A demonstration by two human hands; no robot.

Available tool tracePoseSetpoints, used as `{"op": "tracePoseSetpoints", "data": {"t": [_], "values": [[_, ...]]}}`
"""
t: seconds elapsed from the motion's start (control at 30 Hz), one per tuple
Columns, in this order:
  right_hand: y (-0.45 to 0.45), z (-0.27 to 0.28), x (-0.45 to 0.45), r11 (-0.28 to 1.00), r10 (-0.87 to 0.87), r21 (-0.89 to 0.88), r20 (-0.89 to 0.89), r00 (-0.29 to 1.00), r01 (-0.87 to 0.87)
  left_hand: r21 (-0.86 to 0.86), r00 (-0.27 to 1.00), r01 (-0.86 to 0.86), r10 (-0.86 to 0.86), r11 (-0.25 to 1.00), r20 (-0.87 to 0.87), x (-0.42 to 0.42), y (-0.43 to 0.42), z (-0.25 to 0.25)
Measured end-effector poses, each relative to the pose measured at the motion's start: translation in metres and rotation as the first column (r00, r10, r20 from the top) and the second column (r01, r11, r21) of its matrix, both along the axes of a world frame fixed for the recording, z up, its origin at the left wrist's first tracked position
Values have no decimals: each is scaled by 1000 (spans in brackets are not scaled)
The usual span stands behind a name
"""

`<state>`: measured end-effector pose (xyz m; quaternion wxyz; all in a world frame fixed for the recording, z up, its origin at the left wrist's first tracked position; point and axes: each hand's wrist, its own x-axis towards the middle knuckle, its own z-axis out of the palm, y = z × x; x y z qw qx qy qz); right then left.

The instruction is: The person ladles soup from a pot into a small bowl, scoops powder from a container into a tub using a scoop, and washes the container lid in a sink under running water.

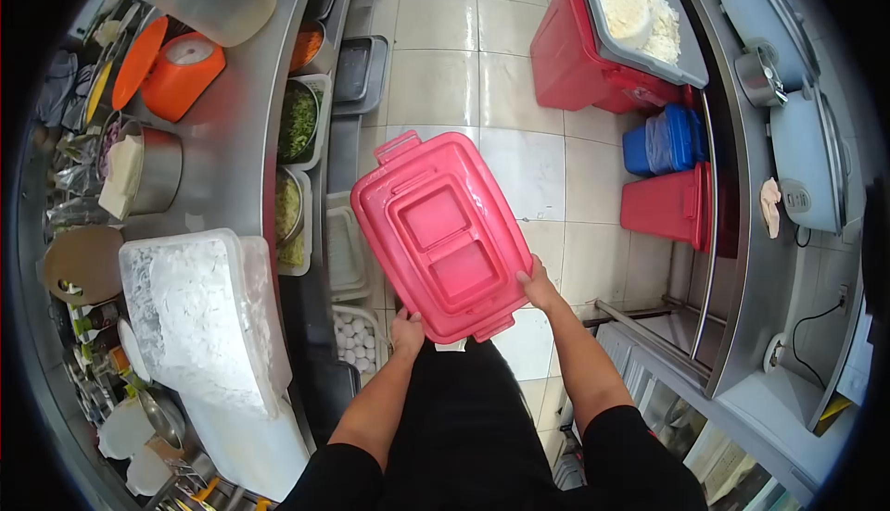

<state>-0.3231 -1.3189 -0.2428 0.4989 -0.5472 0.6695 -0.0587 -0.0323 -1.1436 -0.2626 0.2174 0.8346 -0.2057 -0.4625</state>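
A red lidded plastic box is held out in front of my body, tilted, its lid with two square recesses facing up. My left hand grips its near left corner, and my right hand grips its right edge near the lower corner. The fingers of both hands are partly hidden beneath the box. Tiled floor shows beyond it.
On the left, a steel counter bears an orange scale and a frosty white container. Trays of greens and a basket of eggs sit beside it. At right stand red bins and a metal rail.
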Motion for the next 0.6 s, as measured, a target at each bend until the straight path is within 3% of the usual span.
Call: {"op": "tracePoseSetpoints", "data": {"t": [0.07, 0.13, 0.17, 0.2, 0.27, 0.33, 0.47, 0.5, 0.53, 0.57, 0.6], "values": [[-14, -18, -4, 994, 22, 104, 199, 980, -43, 25, 998, 16, -15, 1000, -67, 1, 6, -10], [-48, -24, 4, 984, -65, 176, 223, 973, 26, 20, 881, -347, 333, 938, -335, -6, 7, -18], [-64, -4, 21, 982, -134, 154, 189, 973, 105, 83, 828, -339, 339, 937, -448, -6, 4, -12], [-74, 10, 38, 973, -206, 134, 153, 966, 187, 97, 837, -310, 320, 946, -445, -9, 2, -2], [-88, -53, 40, 998, 60, 15, 46, 997, -61, 28, 817, -371, 341, 928, -464, -18, -3, 14], [-86, -34, 51, 997, -73, 39, 23, 997, 72, 40, 808, -365, 338, 930, -482, -17, 5, 5], [-62, -53, 42, 997, -45, -59, 21, 999, 46, 42, 740, -378, 329, 925, -586, -7, 23, -13], [-50, -51, 39, 993, -111, -26, 34, 993, 112, 1, 684, -330, 240, 944, -689, 22, 39, -42], [-29, -48, 34, 984, -177, 13, 53, 983, 176, -33, 705, -301, 199, 953, -681, 29, 38, -46], [-7, -39, 25, 966, -259, 44, 82, 962, 256, -67, 725, -272, 158, 960, -671, 36, 38, -49], [16, -30, 17, 941, -338, 77, 114, 934, 331, -100, 819, -254, 159, 962, -552, 30, 23, -22]]}}
